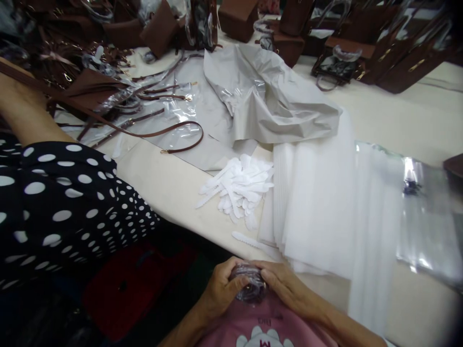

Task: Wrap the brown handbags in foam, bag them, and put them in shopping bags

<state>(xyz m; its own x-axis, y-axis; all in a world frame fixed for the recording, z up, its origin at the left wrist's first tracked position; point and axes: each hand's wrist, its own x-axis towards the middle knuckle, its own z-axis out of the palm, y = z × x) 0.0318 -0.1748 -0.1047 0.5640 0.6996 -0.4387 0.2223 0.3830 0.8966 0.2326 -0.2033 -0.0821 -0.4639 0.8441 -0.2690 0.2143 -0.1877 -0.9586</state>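
Observation:
A small rounded bundle, dark inside clear plastic wrap, is held close to the pink shirt at the table's front edge. My left hand grips its left side, thumb across the front. My right hand wraps round the other side, its thumb near the top. Just beyond my hands lies a pile of white scalloped strips, with one strip apart from it. To the right of the pile are stacked white translucent sheets.
Crumpled grey sheeting covers the table's middle. Brown straps in plastic lie at the left, brown bags line the back, and clear plastic bags are at the right. A person in a polka-dot garment stands close at left.

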